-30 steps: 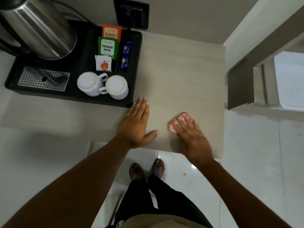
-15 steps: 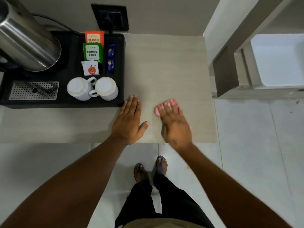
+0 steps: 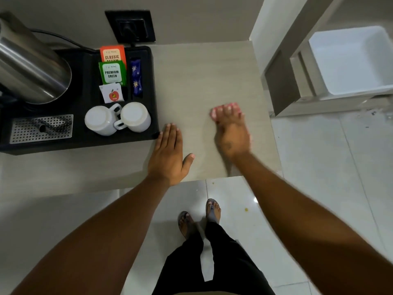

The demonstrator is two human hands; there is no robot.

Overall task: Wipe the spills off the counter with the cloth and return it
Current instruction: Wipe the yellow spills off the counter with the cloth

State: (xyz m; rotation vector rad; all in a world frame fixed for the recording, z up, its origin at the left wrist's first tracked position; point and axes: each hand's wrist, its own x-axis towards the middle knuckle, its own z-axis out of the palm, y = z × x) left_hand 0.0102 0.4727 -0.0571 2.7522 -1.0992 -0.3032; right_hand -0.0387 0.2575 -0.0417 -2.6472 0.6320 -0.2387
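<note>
Your right hand (image 3: 231, 133) presses the pink cloth (image 3: 214, 113) flat on the worktop (image 3: 202, 77), fingers stretched over it so only its edge peeks out past the fingertips; the hand is blurred. Your left hand (image 3: 168, 156) lies flat and empty, fingers together, just beside the black tray (image 3: 152, 92) with two upturned mugs (image 3: 119, 120).

Glossy white floor tiles (image 3: 319, 177), grey wall (image 3: 202, 15)
</note>
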